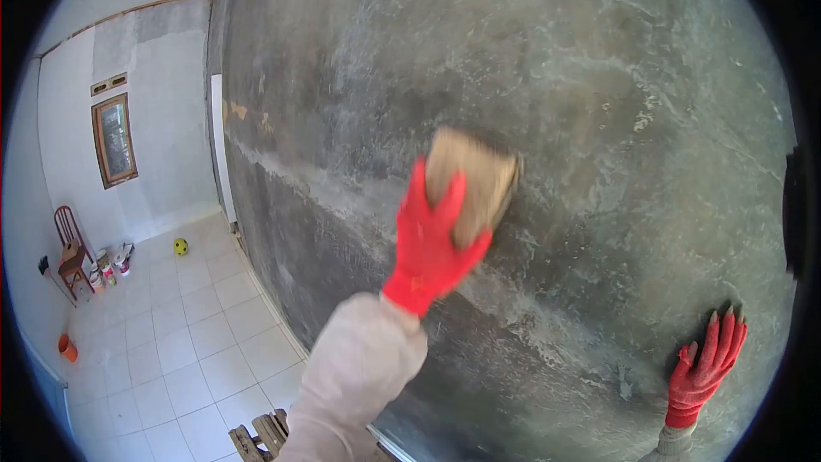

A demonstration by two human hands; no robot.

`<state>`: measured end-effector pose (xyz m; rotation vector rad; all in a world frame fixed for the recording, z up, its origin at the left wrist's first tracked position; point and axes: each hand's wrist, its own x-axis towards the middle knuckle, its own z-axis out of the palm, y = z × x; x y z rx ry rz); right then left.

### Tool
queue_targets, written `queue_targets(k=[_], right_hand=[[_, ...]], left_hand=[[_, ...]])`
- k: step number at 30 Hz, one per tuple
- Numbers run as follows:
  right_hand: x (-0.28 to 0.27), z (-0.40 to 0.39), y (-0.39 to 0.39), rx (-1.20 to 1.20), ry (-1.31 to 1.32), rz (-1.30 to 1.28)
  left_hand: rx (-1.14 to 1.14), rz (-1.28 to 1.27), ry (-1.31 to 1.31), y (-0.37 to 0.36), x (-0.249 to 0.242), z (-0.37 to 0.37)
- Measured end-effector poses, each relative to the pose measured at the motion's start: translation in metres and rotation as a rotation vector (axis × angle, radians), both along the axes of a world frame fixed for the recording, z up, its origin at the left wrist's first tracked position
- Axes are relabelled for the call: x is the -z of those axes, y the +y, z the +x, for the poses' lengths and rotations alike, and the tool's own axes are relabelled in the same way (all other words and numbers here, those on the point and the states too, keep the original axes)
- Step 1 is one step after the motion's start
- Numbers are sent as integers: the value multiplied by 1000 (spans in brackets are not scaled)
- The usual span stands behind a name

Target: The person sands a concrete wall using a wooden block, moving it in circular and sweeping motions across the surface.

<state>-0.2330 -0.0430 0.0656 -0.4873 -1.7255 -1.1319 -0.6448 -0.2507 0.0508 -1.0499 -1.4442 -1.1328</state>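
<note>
A tan, rectangular, wood-like block (469, 173) is pressed to a grey plastered wall (359, 145), slightly smeared by motion. My left hand (434, 244), in a red glove, is closed around its lower left side, fingers over the back and thumb at the lower right. The block's face against the wall is hidden. At the far right, my right hand (705, 372), also red-gloved, lies flat on the wall with fingers pointing up and apart from the thumb. Its fingertips look greyish. Pale streaks and rough patches run across the wall.
Below left is a white tiled floor (184, 355). A slatted wooden piece (263, 436) stands near the bottom edge. Farther off are a chair (72, 244), several cans (107, 267), a yellow ball (180, 246), an orange bucket (67, 347), a broom (51, 272) and a window (115, 140).
</note>
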Motion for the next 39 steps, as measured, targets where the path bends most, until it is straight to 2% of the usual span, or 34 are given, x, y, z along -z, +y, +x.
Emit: queue_targets(k=[3, 4, 6, 8, 10, 11, 14, 18, 19, 21, 22, 24, 26, 29, 32, 33, 35, 38, 39], right_hand=[[2, 2, 3, 39, 2, -6], [1, 1, 2, 35, -2, 5], [2, 1, 3, 41, 5, 9], [4, 3, 4, 47, 6, 10], [5, 3, 5, 70, 16, 2], [6, 3, 5, 64, 6, -1], [3, 3, 6, 61, -10, 25], [6, 7, 10, 78, -6, 27], [7, 8, 11, 99, 2, 21], [7, 10, 11, 111, -6, 29], [7, 12, 13, 114, -5, 31], [9, 12, 16, 110, 4, 46], [9, 11, 16, 111, 4, 49], [8, 10, 15, 112, -15, 46], [6, 12, 17, 117, -13, 75], [8, 18, 23, 110, -23, 52], [5, 14, 24, 92, -39, 41], [0, 2, 8, 63, -31, 134], [-5, -7, -3, 59, -34, 139]], left_hand=[[-10, 77, 24, -4, -31, -25], [-32, 42, 7, -4, -13, -26], [28, -7, -16, -8, 50, -20], [66, 12, -53, -6, 146, -16], [5, -25, -172, -8, 250, -5], [-1, -27, -182, -13, 262, -3], [-20, -22, -202, -11, 248, -10], [-26, 67, -93, -20, 55, -63], [-44, 70, -88, -22, 20, -75], [-25, 103, -66, -22, -12, -92], [-2, 134, -39, -23, -17, -97], [-19, 90, -46, -25, 20, -91], [12, 22, -86, -25, 89, -76], [52, 7, -187, -22, 224, -51], [-12, -52, -259, -26, 279, -43], [-17, -43, -262, -25, 264, -46], [64, -4, -177, -28, 189, -58], [-21, 54, -112, -36, 77, -102], [-78, 66, -127, -38, 55, -114]])
